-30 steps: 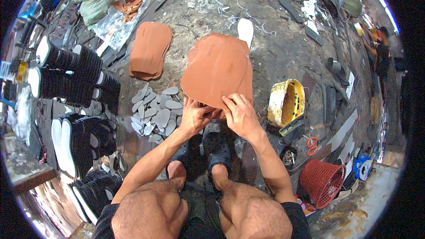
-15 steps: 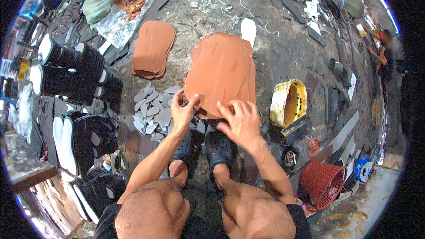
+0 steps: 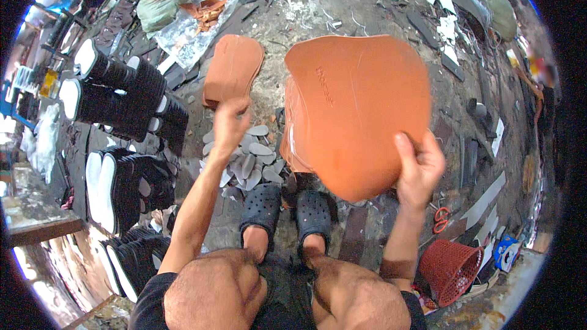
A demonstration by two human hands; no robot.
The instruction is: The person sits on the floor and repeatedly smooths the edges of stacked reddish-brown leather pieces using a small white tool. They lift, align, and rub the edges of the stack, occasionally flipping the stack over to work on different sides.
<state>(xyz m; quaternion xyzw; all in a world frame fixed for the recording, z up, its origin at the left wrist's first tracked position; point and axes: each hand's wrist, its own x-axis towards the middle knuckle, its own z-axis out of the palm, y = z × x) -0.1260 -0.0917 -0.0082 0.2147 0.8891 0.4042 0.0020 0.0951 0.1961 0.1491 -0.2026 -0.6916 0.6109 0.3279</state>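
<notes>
Right hand (image 3: 422, 168) and left hand (image 3: 231, 125) had parted: the right pinched a broad brown sheet (image 3: 367, 110), now raised over its stack (image 3: 299, 165), so seemingly separated; the left, blurred, had come beside a smaller brown pile (image 3: 232, 66), grip unclear

From my remote seat, I see a narrow floor strip (image 3: 273, 76) beside my left hand (image 3: 233, 123), between the orange stack (image 3: 235, 64) and the large orange sheet (image 3: 361, 104); grey cutouts (image 3: 261, 149) crowd its near end, black sole stacks (image 3: 101, 105) bar the left, a red basket (image 3: 445, 272) the lower right.
</notes>
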